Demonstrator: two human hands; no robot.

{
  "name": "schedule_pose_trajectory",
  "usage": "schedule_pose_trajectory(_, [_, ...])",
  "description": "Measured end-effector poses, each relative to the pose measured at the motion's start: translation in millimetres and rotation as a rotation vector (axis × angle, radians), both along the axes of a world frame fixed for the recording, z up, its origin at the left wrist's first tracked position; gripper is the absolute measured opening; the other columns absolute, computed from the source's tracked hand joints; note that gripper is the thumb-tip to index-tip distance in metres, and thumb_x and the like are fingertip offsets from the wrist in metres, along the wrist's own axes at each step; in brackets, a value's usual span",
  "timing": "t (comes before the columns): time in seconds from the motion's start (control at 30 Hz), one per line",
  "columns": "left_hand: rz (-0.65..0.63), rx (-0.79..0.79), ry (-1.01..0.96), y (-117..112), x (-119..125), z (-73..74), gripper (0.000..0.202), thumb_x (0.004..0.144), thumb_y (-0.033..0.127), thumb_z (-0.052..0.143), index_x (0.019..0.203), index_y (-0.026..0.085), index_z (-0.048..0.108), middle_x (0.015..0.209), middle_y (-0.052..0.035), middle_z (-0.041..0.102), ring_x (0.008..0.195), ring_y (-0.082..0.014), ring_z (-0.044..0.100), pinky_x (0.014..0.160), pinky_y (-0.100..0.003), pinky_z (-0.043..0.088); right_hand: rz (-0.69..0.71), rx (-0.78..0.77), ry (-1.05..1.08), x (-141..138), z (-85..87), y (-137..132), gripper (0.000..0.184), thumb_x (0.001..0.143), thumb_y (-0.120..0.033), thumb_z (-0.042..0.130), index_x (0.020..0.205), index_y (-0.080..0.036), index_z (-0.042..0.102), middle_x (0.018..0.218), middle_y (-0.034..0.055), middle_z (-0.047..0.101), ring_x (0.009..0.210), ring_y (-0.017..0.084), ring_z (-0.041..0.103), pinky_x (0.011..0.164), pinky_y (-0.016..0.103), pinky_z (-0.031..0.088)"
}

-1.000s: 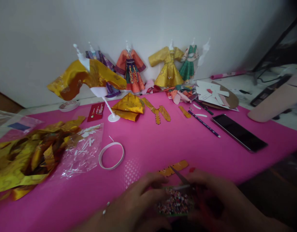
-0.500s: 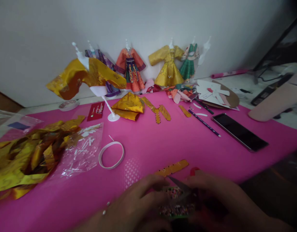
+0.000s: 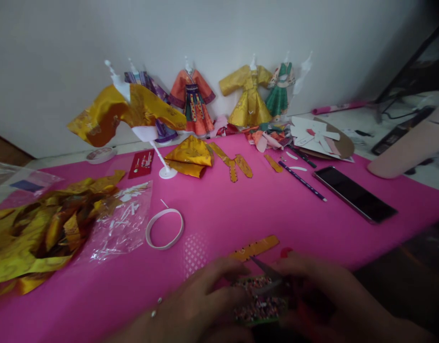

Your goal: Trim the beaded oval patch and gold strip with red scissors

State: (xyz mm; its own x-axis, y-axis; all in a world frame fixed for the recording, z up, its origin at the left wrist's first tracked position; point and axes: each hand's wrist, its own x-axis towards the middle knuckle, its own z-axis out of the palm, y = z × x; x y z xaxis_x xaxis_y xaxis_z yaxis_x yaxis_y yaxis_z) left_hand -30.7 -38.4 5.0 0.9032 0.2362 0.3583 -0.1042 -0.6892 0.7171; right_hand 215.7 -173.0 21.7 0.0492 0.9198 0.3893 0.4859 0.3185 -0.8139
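Observation:
At the bottom edge, both my hands meet over a small clear packet of tiny multicoloured beads (image 3: 258, 302). My left hand (image 3: 201, 305) curls round its left side, with a ring on one finger. My right hand (image 3: 323, 300) is closed on thin metal tweezers (image 3: 264, 268) whose tips point up-left over the packet. Just beyond my fingers lies a gold strip with small dots (image 3: 255, 247) on the pink mat (image 3: 223, 214), with a small red piece (image 3: 285, 251) to its right.
A white tape ring (image 3: 164, 228), a clear bag of white bits (image 3: 121, 224) and gold fabric scraps (image 3: 34, 233) lie left. Miniature paper dresses on stands (image 3: 191, 102) line the wall. A phone (image 3: 354, 194), a pencil (image 3: 301, 181) and paper cutouts (image 3: 319, 138) are right.
My hands and the bead packet have shifted only slightly, and the tweezers sit a little lower. The view has tipped down a touch.

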Motion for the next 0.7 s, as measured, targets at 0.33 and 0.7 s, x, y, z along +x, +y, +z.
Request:
schedule_pose_trajectory(0.33, [0.008, -0.01, 0.071, -3.2, -4.7, -2.1, 0.046, 0.107, 0.051, 0.074, 0.147, 0.03, 0.064, 0.154, -0.0122, 0.064, 0.121, -0.0224, 0.077, 0.098, -0.024, 0.067, 0.058, -0.023, -0.008, 2.3, -3.9, -2.1, 0.071, 0.082, -0.003, 0.072, 0.138, -0.047, 0.065, 0.099, -0.0063, 0.081, 0.078, 0.017, 0.08, 0.069, 0.023, 0.063])
schedule_pose_trajectory(0.7, [0.023, 0.058, 0.073, -2.7, -5.3, -2.4, 0.048, 0.109, 0.051, 0.07, 0.151, 0.029, 0.061, 0.147, -0.0141, 0.066, 0.121, -0.0247, 0.076, 0.108, -0.034, 0.065, 0.09, -0.05, -0.066, 5.7, -5.6, -3.5, 0.062, 0.084, -0.003, 0.074, 0.134, -0.04, 0.068, 0.108, -0.003, 0.084, 0.084, 0.018, 0.082, 0.072, 0.024, 0.065])
